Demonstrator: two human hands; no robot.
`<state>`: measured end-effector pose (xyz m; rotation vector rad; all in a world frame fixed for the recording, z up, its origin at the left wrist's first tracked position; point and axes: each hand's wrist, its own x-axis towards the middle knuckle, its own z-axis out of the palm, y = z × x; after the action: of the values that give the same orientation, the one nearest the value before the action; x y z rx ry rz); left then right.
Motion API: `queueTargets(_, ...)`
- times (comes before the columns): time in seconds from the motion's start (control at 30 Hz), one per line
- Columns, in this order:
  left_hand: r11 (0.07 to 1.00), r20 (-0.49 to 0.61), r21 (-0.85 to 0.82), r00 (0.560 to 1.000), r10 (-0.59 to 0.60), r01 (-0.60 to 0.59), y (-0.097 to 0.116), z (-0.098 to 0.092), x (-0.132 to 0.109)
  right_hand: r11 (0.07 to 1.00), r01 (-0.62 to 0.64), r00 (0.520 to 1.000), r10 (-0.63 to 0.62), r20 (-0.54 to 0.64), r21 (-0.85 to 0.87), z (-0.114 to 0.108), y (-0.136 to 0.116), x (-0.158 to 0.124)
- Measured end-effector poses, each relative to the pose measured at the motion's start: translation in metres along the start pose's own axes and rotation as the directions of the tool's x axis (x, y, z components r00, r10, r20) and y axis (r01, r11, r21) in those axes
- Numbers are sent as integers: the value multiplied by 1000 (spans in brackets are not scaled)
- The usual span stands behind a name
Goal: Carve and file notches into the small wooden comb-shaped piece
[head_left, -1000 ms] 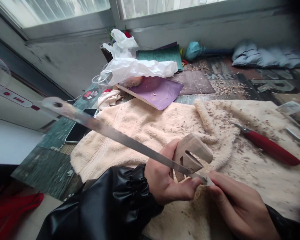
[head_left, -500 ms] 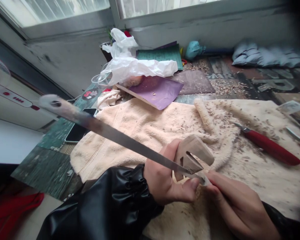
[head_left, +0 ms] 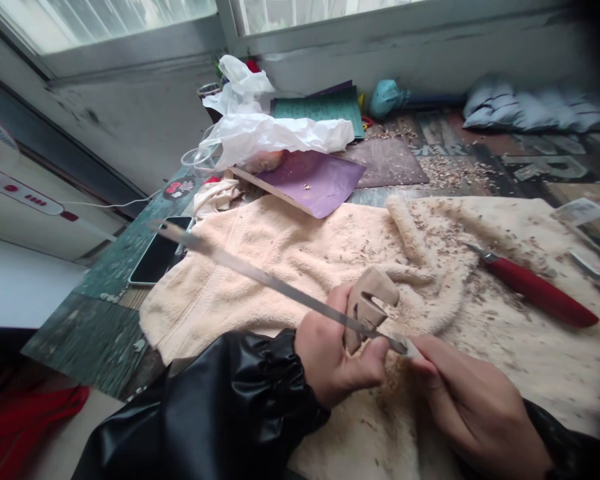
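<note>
In my left hand (head_left: 337, 360) is a small carved wooden piece (head_left: 380, 283) with a curved slot cut through it, fingers wrapped round its left side and thumb along the front. A long flat metal file (head_left: 275, 283) lies slantwise across the piece, its far end, which has a hole, sticking out to the upper left. My right hand (head_left: 475, 397) pinches the file's pale near end between thumb and fingers, close beside the wood. Whether the file's edge sits inside a cut is hard to see. Beneath both hands is a cream fleece cloth (head_left: 280, 233) strewn with wood shavings.
A red-handled carving knife (head_left: 540, 290) lies on the cloth to the right, its blade exposed. A phone (head_left: 160, 253) is at the left. Purple sheet (head_left: 325, 190), white plastic bag (head_left: 285, 137) and a grey-blue padded bundle (head_left: 535, 110) are farther back.
The file has slid right and down towards my right hand and turned more edge-on. The wooden piece has tilted and shifted slightly left, still in my left hand.
</note>
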<state>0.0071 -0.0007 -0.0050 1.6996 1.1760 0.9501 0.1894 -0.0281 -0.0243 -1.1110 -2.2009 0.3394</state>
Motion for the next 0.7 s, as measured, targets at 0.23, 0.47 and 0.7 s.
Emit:
queueTargets(0.23, 993, -29, 84, 996, 84, -82, -2, -2, 0, 998, -13, 1000, 13, 4, -54, 0, -1, -2)
queueTargets(0.47, 993, -84, 98, 994, 72, -64, -1, -1, -2, 996, -72, 997, 73, 4, -42, 2, -1, 1)
queueTargets(0.7, 989, -110, 134, 991, 79, -64, 3, -4, 0, 991, -131, 991, 131, 14, -13, 2, -4, 6)
